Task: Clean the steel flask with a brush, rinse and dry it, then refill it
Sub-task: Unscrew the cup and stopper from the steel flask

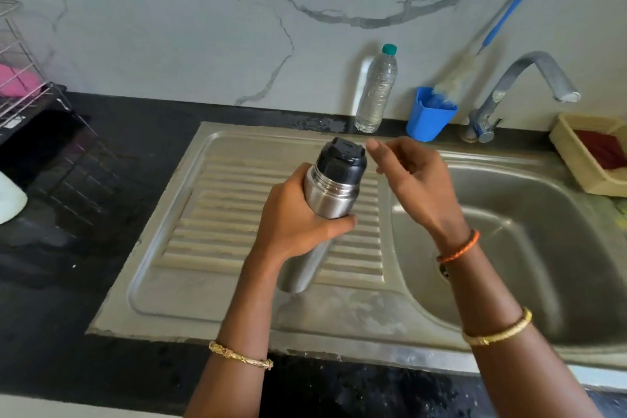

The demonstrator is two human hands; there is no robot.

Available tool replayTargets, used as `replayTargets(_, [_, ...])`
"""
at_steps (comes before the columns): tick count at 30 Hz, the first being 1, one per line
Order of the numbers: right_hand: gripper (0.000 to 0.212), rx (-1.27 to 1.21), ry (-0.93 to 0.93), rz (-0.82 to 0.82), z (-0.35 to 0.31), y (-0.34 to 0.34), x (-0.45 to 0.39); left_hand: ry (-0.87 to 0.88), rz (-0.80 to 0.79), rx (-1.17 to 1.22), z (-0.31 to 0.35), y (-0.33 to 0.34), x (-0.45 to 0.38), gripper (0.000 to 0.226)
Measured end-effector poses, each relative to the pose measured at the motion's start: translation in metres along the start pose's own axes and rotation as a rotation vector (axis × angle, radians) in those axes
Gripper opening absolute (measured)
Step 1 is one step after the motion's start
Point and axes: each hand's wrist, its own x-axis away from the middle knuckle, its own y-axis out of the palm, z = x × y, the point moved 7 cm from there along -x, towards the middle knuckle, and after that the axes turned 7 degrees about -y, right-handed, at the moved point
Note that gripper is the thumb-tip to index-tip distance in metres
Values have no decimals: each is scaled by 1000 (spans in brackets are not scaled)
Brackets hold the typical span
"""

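Currently my left hand (298,214) grips the steel flask (330,193) around its upper body, fingers wrapped behind and thumb across the front, holding it tilted above the ribbed drainboard (210,214), its top leaning toward 1 o'clock. Black lid (342,159) is on. My right hand (417,180) sits at 3 o'clock of the lid, just beside it, fingers loosely spread and holding nothing; whether a fingertip touches the lid rim, I cannot tell.

Judgement: opening step; no scrubbing has begun. Bottle brush (475,54) with blue handle stands in the blue cup (429,115) at 1 o'clock, against the wall. Tap (529,78) is at 2 o'clock, no water running. Basin (509,248) lies at 3 o'clock of the flask. Plastic water bottle (376,92), capped, stands at 12 o'clock.

Next move calls for: right hand closing on the lid and twisting while the left braces the body, then setting the lid aside and reaching for the brush.
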Motion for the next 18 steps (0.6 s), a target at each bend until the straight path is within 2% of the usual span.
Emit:
replayTargets(3, [67, 336, -75, -78, -42, -12, 10, 90, -36, -168, 18, 15, 7, 54])
replayTargets(5, [68, 576, -125, -50, -51, -19, 15, 155, -47, -226, 29, 23, 13, 56])
replayTargets(7, [63, 683, -145, -44, -50, -26, 19, 197, -56, -254, 36, 29, 16, 57])
replayTargets(11, [57, 652, -138, -72, -40, -34, 26, 237, -73, -322, 43, 40, 21, 62])
replayTargets(18, [49, 416, -224, 72, -17, -41, 25, 196, -218, -221, 41, 60, 19, 59])
